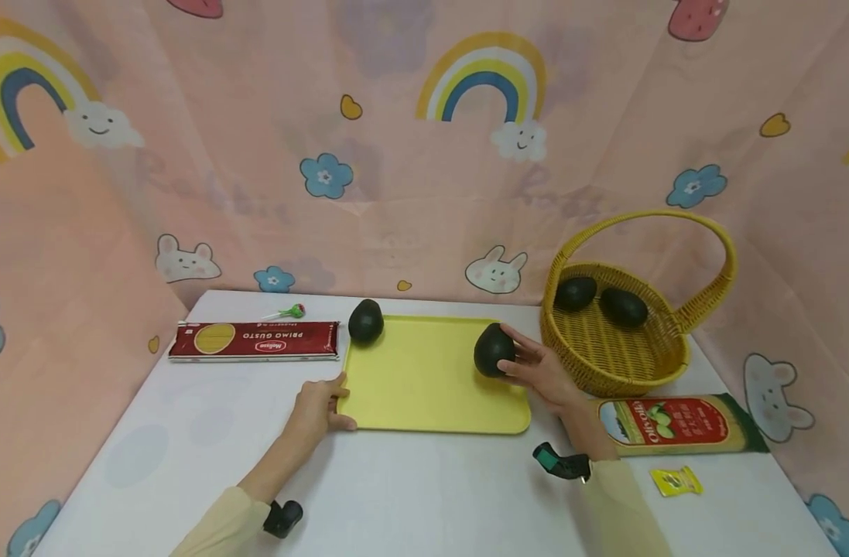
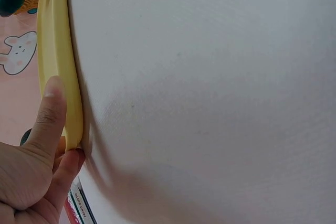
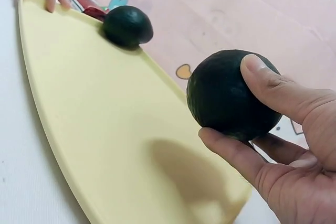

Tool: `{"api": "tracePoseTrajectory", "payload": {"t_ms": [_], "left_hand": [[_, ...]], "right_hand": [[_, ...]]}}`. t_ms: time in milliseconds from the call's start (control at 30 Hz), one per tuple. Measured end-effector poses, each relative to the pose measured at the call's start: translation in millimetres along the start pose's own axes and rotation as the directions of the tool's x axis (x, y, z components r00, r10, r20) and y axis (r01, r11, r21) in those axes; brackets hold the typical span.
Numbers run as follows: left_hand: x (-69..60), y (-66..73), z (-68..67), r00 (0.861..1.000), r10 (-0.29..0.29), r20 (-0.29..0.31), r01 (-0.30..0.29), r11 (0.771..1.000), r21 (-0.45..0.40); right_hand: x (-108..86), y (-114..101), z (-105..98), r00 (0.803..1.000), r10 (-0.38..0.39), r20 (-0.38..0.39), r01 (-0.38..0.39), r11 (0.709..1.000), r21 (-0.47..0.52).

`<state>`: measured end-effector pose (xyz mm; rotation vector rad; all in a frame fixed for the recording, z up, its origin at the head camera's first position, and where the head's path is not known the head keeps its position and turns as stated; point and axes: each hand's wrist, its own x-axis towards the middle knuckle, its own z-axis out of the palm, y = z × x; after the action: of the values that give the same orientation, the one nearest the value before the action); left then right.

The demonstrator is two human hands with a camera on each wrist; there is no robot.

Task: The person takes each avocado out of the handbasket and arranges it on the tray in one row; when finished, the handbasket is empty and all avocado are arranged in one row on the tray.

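Note:
A yellow tray (image 1: 424, 387) lies on the white table. My left hand (image 1: 320, 406) grips its near left corner; in the left wrist view the thumb of the left hand (image 2: 37, 177) lies along the tray rim (image 2: 68, 72). My right hand (image 1: 546, 379) holds a dark avocado (image 1: 494, 350) over the tray's right part. The right wrist view shows the right hand (image 3: 294, 156) pinching this avocado (image 3: 231, 95) between thumb and fingers, its shadow on the tray (image 3: 100, 124). Another avocado (image 1: 365, 322) rests at the tray's far left corner.
At the back right stands a yellow wicker basket (image 1: 615, 356) with a tall handle and two avocados (image 1: 623, 307) inside. Before it lie a pasta pack (image 1: 675, 424) and a yellow wrapped candy (image 1: 676, 481). On the left are a red pasta pack (image 1: 257, 341) and a lollipop (image 1: 295, 311).

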<state>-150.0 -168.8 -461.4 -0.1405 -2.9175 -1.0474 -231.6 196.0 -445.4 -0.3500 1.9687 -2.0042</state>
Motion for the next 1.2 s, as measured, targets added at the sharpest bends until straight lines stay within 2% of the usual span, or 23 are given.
{"api": "tracePoseTrajectory", "payload": {"t_ms": [200,600,767,1200], "left_hand": [[-0.3,1.0,-0.5,1.0,-0.001,-0.007,0.001,1.0,-0.003],[0.2,-0.3,1.0,1.0,-0.023,0.003,0.023,1.0,-0.005],[1.1,0.5,1.7,1.0,-0.026,-0.005,0.026,1.0,-0.003],[1.6,0.9,1.4,1.0,-0.023,-0.016,0.023,1.0,-0.011]], "right_hand": [[13.0,4.6,8.4,0.999,0.028,0.025,-0.029,0.999,0.022],[36.1,16.6,19.5,0.998,0.0,0.057,-0.001,1.0,0.016],[42.6,20.6,21.8,0.998,0.024,0.054,-0.024,1.0,-0.009],[62.7,19.2,30.4,0.994,0.081,0.067,-0.083,0.996,0.024]]}}
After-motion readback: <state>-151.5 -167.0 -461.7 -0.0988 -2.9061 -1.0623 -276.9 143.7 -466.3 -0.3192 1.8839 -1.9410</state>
